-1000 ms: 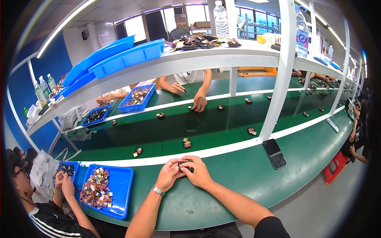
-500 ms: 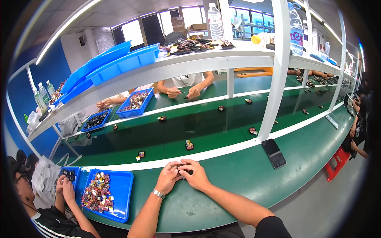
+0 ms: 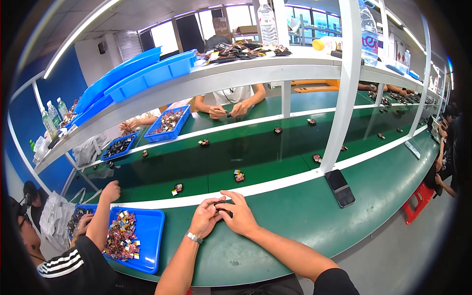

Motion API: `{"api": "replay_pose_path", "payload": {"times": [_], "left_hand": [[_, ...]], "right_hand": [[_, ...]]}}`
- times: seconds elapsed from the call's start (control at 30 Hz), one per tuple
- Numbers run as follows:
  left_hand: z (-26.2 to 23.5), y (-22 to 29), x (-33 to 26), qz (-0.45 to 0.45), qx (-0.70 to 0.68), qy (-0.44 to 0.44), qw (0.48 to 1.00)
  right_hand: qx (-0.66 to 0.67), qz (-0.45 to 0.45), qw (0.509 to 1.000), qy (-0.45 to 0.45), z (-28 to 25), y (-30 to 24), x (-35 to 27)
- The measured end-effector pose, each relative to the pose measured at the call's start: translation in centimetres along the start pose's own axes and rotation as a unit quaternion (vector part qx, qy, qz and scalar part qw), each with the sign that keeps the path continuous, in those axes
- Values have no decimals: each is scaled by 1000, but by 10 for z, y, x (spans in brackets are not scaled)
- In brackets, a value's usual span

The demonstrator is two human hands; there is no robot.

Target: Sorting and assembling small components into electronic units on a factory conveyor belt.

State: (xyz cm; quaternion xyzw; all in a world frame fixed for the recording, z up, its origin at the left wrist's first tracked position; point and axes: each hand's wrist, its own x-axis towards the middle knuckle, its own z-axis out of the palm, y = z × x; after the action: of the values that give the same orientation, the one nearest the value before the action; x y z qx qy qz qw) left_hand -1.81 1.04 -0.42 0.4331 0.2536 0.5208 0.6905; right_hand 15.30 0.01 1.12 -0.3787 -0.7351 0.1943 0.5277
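Over the near side of the green table, my left hand point(image 3: 204, 219) and my right hand point(image 3: 241, 217) meet, both closed around a small black plastic part point(image 3: 225, 212). Fingers cover much of it, so I cannot tell whether it is one piece or two. A silvery watch band point(image 3: 194, 238) circles my left wrist. Just beyond my hands, past a white rail point(image 3: 191, 201), a small assembly with black, red and yellow parts point(image 3: 239, 175) lies on the green conveyor belt point(image 3: 216, 162). Another such assembly point(image 3: 177, 189) rests to its left.
A blue tray point(image 3: 156, 231) of small reddish parts stands left of my forearm. Beside it a co-worker's arm point(image 3: 104, 211) reaches toward the belt. A black phone point(image 3: 339, 189) lies right of my hands, near a white upright post point(image 3: 342, 88). A shelf point(image 3: 246, 76) spans overhead.
The black part shows more between my fingers, and my right hand has opened slightly around it. The co-worker on the left has stretched an arm toward the belt. Belt items have shifted slightly right.
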Motion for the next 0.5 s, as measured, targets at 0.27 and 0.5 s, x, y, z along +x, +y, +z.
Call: {"api": "replay_pose_path", "payload": {"times": [0.27,0.5], "left_hand": [[3,-2,1,-19,-6,-6,1000],[6,-3,0,-20,-9,6,1000]], "right_hand": [[1,2,1000,22,-4,6,-3],[31,30,999,18,0,8,-5]]}}
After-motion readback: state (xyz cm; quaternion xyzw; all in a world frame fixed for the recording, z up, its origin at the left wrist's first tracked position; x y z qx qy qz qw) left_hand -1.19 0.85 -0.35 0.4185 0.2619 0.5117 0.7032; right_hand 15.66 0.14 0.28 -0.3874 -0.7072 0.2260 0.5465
